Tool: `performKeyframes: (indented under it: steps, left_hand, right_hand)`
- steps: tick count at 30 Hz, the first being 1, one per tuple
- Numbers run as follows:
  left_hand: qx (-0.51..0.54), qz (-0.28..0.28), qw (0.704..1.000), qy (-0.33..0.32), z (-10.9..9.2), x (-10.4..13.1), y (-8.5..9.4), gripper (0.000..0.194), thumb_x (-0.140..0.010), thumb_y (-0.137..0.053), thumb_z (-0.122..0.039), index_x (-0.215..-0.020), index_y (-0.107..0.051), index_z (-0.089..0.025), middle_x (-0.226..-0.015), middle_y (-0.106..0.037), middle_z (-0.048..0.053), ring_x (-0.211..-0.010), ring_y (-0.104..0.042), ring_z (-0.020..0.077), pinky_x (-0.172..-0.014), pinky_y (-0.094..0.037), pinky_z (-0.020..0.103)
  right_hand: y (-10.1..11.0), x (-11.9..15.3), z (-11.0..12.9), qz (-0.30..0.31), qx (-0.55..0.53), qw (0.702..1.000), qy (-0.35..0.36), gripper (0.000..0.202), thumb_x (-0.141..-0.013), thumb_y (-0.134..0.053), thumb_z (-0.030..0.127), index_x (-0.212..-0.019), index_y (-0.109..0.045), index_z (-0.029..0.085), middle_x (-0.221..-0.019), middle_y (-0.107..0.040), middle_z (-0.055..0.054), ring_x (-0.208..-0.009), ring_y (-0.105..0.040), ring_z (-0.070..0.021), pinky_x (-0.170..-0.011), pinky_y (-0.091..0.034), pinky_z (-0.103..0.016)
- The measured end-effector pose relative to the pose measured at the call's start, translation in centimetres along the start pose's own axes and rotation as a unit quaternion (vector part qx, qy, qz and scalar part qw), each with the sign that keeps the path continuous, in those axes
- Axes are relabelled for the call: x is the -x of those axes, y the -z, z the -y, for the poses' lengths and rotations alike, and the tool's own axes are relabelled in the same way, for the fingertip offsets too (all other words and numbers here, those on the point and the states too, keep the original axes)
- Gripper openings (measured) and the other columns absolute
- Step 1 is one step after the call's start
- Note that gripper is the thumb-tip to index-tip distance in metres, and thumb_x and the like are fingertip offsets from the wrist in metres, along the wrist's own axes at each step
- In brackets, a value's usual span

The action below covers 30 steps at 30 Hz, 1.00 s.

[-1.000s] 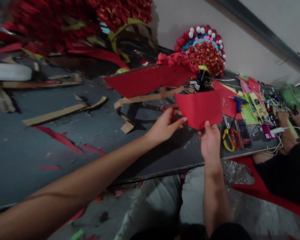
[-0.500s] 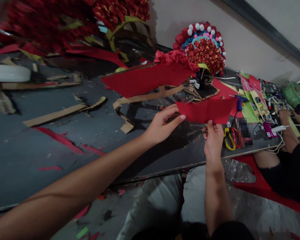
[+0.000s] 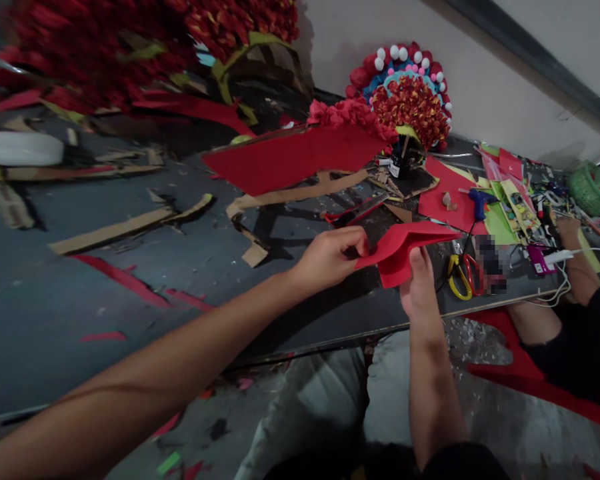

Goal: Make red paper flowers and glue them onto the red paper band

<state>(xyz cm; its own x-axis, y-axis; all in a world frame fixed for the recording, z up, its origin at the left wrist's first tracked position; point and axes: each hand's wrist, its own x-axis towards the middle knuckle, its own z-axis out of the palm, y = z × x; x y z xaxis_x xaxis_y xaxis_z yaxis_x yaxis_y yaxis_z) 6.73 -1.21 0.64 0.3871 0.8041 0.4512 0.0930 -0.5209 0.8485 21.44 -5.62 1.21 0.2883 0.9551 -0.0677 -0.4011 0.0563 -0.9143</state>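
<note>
Between my two hands is a piece of red paper (image 3: 403, 243), bent over on itself and raised off the dark table. My left hand (image 3: 333, 260) has its fingers curled on the paper's left end. My right hand (image 3: 421, 283) pinches it from below, thumb on the near side; its other fingers are mostly hidden. Right of my right hand lie yellow-handled scissors (image 3: 459, 279). Behind the paper are a curled cardboard strip (image 3: 290, 195) and a larger red sheet (image 3: 300, 157).
A blue glue gun (image 3: 481, 199) rests on red paper. Red flower decorations (image 3: 410, 110) stand along the wall. Cardboard strips (image 3: 115, 230) and red scraps (image 3: 120, 280) lie at left. Another person's hand (image 3: 567, 230) is at the far right, near a green basket (image 3: 593, 187).
The red paper was held flat and stretched out; now it is bent over and lower. My left fingers have curled in, and my right hand has turned and shifted slightly left.
</note>
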Motion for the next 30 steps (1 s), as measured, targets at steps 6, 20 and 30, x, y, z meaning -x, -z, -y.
performKeyframes:
  steps: [6, 20, 30]
  left_hand:
    - [0.076, -0.059, 0.993, 0.072, 0.3, -0.3, -0.2, 0.055, -0.060, -0.073, -0.058, -0.051, -0.037, -0.018, -0.059, -0.051, -0.001, -0.059, -0.048, 0.0117, -0.054, -0.039, 0.022]
    - [-0.145, -0.065, 0.987, -0.022, 0.6, 0.6, 0.2, 0.040, -0.082, -0.053, -0.054, -0.064, -0.053, -0.018, -0.070, -0.064, 0.003, -0.058, -0.057, 0.0126, -0.057, -0.045, 0.021]
    - [-0.025, -0.384, 0.923, -0.004, 1.5, -0.1, 0.3, 0.042, -0.078, -0.056, -0.061, -0.084, -0.054, -0.020, -0.074, -0.061, 0.002, -0.058, -0.057, 0.0137, -0.053, -0.049, 0.026]
  right_hand:
    - [0.2, -0.5, 0.4, -0.029, 0.001, 0.999, -0.019, 0.032, -0.074, -0.058, 0.039, -0.099, -0.062, 0.020, -0.101, -0.070, -0.002, -0.097, -0.063, -0.0179, -0.095, -0.045, -0.039]
    - [1.2, -0.4, -0.1, 0.004, 0.151, 0.988, 0.023, 0.040, -0.073, -0.062, 0.051, -0.100, -0.065, 0.021, -0.100, -0.070, -0.002, -0.095, -0.063, -0.0187, -0.089, -0.047, -0.034]
    - [2.5, -1.4, 1.1, -0.086, 0.085, 0.991, 0.057, 0.026, -0.059, -0.076, 0.039, -0.074, -0.068, 0.018, -0.070, -0.069, 0.002, -0.066, -0.061, -0.0124, -0.075, -0.049, -0.030]
